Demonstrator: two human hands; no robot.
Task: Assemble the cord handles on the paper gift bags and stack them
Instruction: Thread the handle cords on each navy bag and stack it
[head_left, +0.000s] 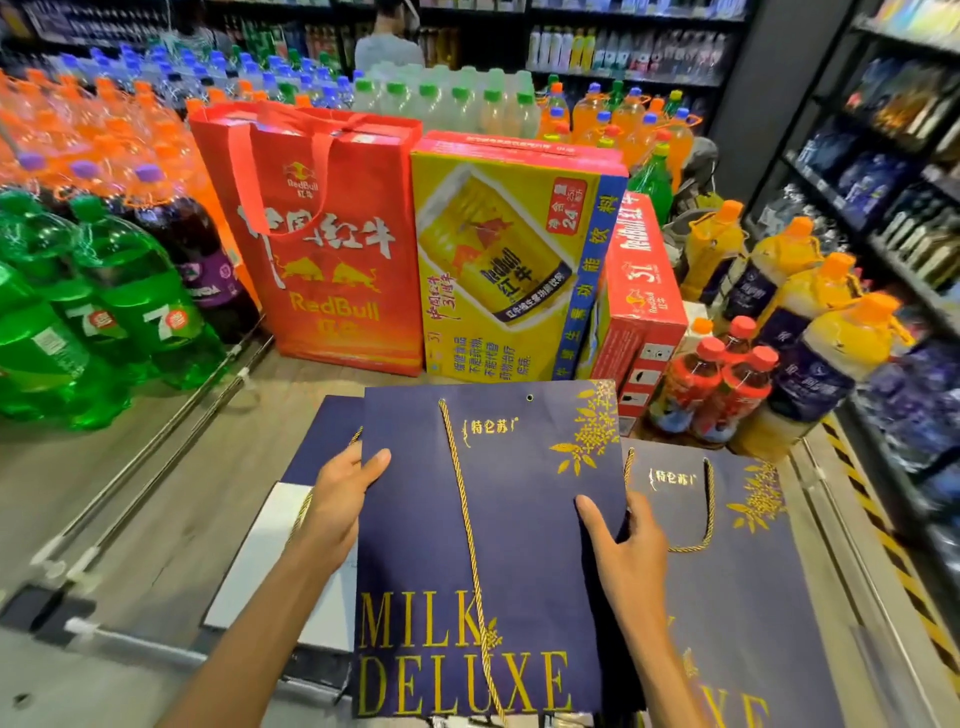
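Both side edges of the navy gift bag (519, 545) are being gripped: our left hand (337, 509) is pinching the left edge and our right hand (628, 551) the right edge, thumbs lying on the front. Between the hands, a gold cord (470, 535) is hanging down the bag's face from the left hole. Just right of the right hand, a second bag (737, 597) is lying flat, carrying a looped handle (709, 519). Beyond the hands, a red carrier bag (332, 249) and a yellow carton (509, 260) are standing upright.
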